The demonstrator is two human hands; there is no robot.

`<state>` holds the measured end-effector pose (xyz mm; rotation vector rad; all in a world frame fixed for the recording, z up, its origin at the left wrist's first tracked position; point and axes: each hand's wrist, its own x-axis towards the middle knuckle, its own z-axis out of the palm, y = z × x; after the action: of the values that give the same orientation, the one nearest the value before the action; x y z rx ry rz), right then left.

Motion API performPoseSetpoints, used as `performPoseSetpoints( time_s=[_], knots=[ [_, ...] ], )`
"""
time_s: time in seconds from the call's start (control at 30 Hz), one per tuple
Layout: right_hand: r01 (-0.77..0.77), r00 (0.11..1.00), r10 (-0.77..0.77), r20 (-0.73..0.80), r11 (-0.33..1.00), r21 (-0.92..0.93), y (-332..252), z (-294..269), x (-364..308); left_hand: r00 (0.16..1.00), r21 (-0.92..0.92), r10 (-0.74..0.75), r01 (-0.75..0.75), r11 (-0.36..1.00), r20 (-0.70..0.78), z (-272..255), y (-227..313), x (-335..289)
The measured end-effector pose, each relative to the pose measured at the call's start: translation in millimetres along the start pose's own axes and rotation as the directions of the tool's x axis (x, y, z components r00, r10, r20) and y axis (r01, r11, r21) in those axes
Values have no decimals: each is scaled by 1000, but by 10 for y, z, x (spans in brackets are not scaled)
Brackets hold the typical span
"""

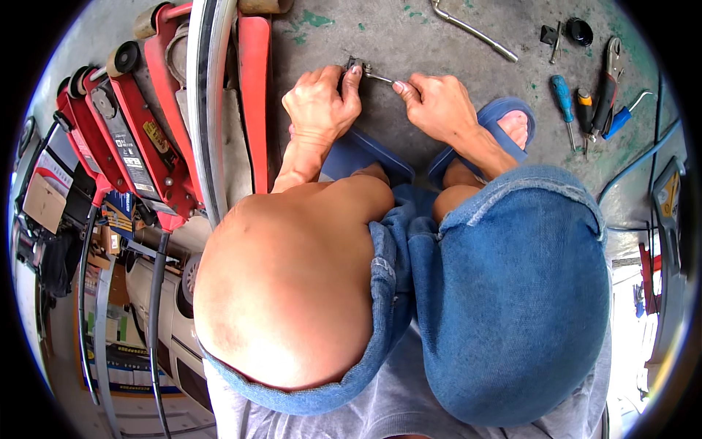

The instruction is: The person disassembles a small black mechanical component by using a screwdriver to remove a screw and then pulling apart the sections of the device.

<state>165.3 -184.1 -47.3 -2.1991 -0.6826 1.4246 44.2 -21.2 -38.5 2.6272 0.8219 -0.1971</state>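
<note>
Near the top middle, my left hand (320, 106) is closed on a small dark metal part (354, 63), its thumb pressed along the near side. My right hand (443, 108) grips a slim metal tool (382, 78) between thumb and curled fingers. The thin shaft points left and its tip meets the small part beside my left thumb. My right fist covers the other end of this tool, so its exact kind is hidden. Both hands are held low over the concrete floor (409, 44), in front of my blue slippers (501, 117).
On the right lie a blue screwdriver (562, 100), a yellow-and-black screwdriver (584, 102), locking pliers (608, 80) and a blue-handled hook tool (621, 121). A bent metal bar (479, 35) lies ahead, with a black round cap (579, 31) farther right. Red floor jacks (135, 139) and a pale upright rail (209, 88) stand left.
</note>
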Motion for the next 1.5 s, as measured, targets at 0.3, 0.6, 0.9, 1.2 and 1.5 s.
performPoseSetpoints(
  time_s=[0.3, 0.6, 0.9, 1.2, 1.5],
  knots=[
    [12, 1000, -12, -3, 1000, 13, -6, 17, 13, 995, -92, -44, 52, 994, 89, -122, -55, 102],
    [16, 1000, -15, -20, 998, 63, -17, 32, 18, 971, -180, -115, 155, 971, 210, -179, -95, 160],
    [-3, 1000, 6, -27, 995, 99, -74, 15, 14, 931, -192, -117, 192, 963, 345, -255, -170, 293],
    [50, 995, -59, -79, 992, -116, -251, -377, -209, 895, -333, -70, 236, 913, 441, -278, -33, 478],
    [-59, 998, 30, -61, 828, -557, -726, -878, -450, 886, -588, 60, 254, 768, 460, -15, 252, 502]
  ],
)
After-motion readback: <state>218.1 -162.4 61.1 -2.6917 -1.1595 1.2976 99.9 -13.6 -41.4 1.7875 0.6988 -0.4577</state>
